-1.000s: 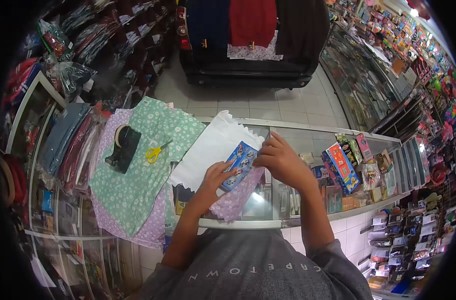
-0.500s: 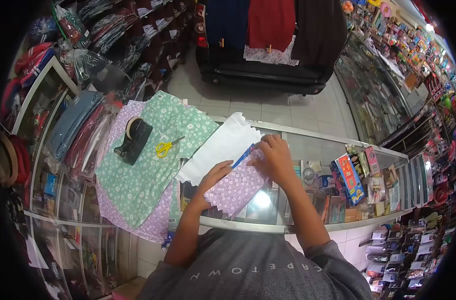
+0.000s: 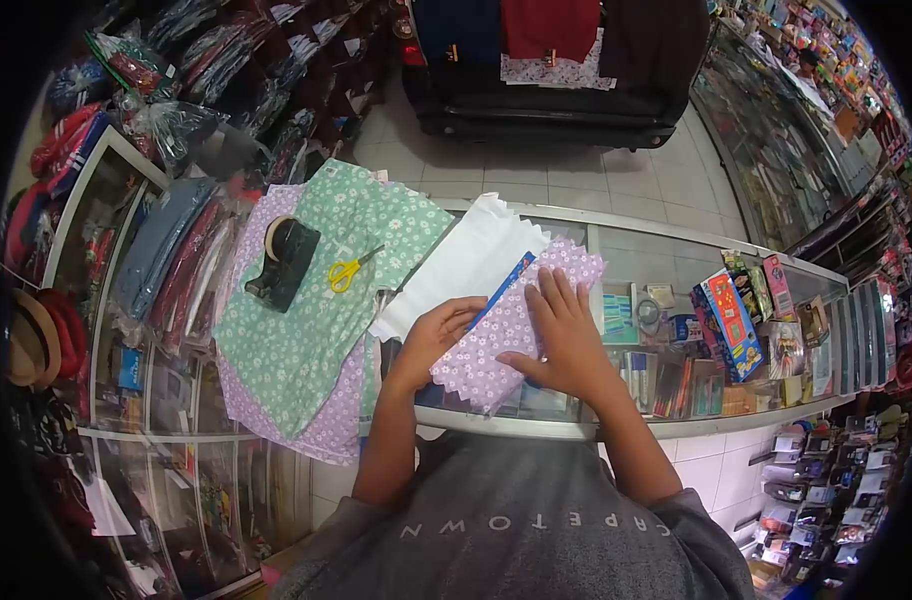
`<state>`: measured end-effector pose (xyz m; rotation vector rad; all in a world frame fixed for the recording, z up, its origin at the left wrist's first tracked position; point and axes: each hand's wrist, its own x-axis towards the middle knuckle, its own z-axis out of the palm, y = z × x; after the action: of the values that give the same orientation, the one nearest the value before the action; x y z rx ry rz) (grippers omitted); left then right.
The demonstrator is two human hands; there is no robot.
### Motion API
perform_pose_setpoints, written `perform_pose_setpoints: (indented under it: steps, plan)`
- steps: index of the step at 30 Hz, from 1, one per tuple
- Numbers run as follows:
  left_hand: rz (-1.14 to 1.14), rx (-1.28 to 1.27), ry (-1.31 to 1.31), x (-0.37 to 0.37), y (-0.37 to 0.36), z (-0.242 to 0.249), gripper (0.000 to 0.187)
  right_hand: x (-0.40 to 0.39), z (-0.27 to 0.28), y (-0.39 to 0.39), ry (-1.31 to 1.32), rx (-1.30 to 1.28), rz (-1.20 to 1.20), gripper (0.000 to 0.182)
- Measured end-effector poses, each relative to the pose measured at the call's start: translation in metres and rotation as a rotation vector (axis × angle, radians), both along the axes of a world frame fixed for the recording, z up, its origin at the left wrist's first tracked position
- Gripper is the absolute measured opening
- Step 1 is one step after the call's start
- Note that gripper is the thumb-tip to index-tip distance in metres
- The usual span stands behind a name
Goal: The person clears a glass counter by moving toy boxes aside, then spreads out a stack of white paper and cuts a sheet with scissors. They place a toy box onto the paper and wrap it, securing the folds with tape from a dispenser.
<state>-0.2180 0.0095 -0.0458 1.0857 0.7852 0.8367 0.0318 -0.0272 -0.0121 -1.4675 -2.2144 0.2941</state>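
Observation:
Purple flowered wrapping paper (image 3: 491, 345) with zigzag edges is folded over a flat blue item (image 3: 511, 284), of which only a thin strip shows. White paper (image 3: 466, 265) with a zigzag edge extends beyond the strip, toward the upper left. My right hand (image 3: 568, 338) lies flat on the purple paper, fingers spread and thumb out. At the left edge, the curled fingers of my left hand (image 3: 438, 345) grip the paper beside the blue strip. Further left, yellow scissors (image 3: 346, 273) and a black tape dispenser (image 3: 289, 262) rest on green flowered paper (image 3: 306, 370).
Under the papers is a glass display counter (image 3: 616, 425) with a metal rim. A boxed toy (image 3: 728, 325) stands on its right side. Plastic-wrapped clothes (image 3: 166, 265) are stacked at the left. Across the aisle, trousers hang over a black car-shaped stand (image 3: 546, 115).
My right hand has gone from gripping the far edge of the purple paper to lying flat on it. The paper's far end now spreads out further right. The view has shifted slightly.

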Motion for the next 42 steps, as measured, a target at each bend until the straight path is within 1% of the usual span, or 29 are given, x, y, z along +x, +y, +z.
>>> perform_pose_setpoints:
  steps: [2,4,5,6,8,10,12,13,14,16,18,20,21,22,24,25,28,29,32,33,34,36,38,40,42]
  plan:
    - [0.018,0.005,0.020,0.000,0.002,0.001,0.047,0.002,-0.005,0.000,0.018,-0.015,0.009,0.098]
    - [0.062,-0.084,-0.032,0.000,0.003,-0.003,0.048,0.003,-0.008,0.001,0.041,-0.003,0.018,0.097]
    - [0.095,-0.031,-0.051,0.001,0.004,-0.002,0.043,0.003,-0.010,0.001,0.053,-0.001,0.013,0.096]
    - [0.095,-0.031,-0.044,-0.001,0.003,0.000,0.043,0.002,-0.012,0.001,0.059,-0.001,0.012,0.096]
    - [0.153,-0.133,-0.023,-0.002,0.004,0.009,0.040,0.001,-0.015,0.001,0.076,0.023,0.003,0.095]
    - [0.158,-0.083,0.013,0.001,0.003,0.011,0.041,0.002,-0.017,0.000,0.087,0.034,-0.001,0.094]
    - [0.125,0.011,0.244,0.008,0.003,0.027,0.041,0.002,-0.019,0.000,0.094,0.051,0.000,0.092]
    - [0.146,0.080,0.311,0.013,0.005,0.028,0.044,0.002,-0.020,0.000,0.065,0.085,-0.010,0.093]
    - [0.146,0.079,0.310,0.017,0.008,0.028,0.044,0.002,-0.021,0.000,0.064,0.084,-0.010,0.093]
    - [0.109,0.266,0.555,0.023,0.017,0.028,0.050,0.001,-0.022,0.001,0.071,0.087,-0.011,0.091]
    - [0.134,0.300,0.582,0.031,0.020,0.031,0.051,0.001,-0.024,0.000,0.071,0.091,-0.010,0.091]
    - [0.091,0.345,0.651,0.036,0.022,0.037,0.046,0.002,-0.025,0.001,0.067,0.098,-0.012,0.090]
    - [0.144,0.374,0.623,0.036,0.023,0.028,0.040,0.002,-0.025,0.001,0.071,0.103,-0.008,0.089]
    - [0.141,0.374,0.621,0.036,0.025,0.022,0.040,0.002,-0.026,0.001,0.075,0.106,-0.005,0.089]
    - [0.141,0.208,0.495,0.034,0.025,0.019,0.033,0.002,-0.025,0.001,0.079,0.099,-0.005,0.089]
    - [0.170,0.244,0.527,0.035,0.023,0.017,0.029,0.001,-0.024,0.002,0.076,0.096,-0.009,0.088]
    - [0.168,0.239,0.577,0.033,0.024,0.015,0.027,-0.001,-0.023,0.002,0.087,0.088,-0.009,0.086]
    - [0.179,0.234,0.548,0.033,0.025,0.011,0.025,-0.002,-0.024,0.003,0.085,0.099,-0.012,0.086]
    - [0.184,0.284,0.519,0.034,0.025,0.013,0.025,-0.001,-0.026,0.002,0.087,0.068,-0.006,0.085]
    - [0.181,0.265,0.487,0.034,0.026,0.010,0.024,-0.001,-0.024,0.001,0.086,0.079,-0.010,0.085]
    - [0.146,0.219,0.516,0.031,0.027,0.011,0.024,-0.002,-0.023,0.004,0.086,0.101,-0.013,0.085]
    - [0.152,0.224,0.503,0.030,0.027,0.019,0.026,-0.002,-0.025,0.004,0.081,0.119,-0.017,0.084]
    - [0.115,0.235,0.532,0.025,0.032,0.010,0.024,-0.002,-0.025,0.004,0.073,0.115,-0.021,0.083]
    - [0.121,0.168,0.356,0.023,0.034,0.008,0.024,-0.001,-0.023,0.005,0.076,0.109,-0.015,0.082]
    - [0.145,0.020,0.279,0.021,0.035,0.006,0.031,-0.003,-0.025,0.004,0.079,0.113,-0.014,0.082]
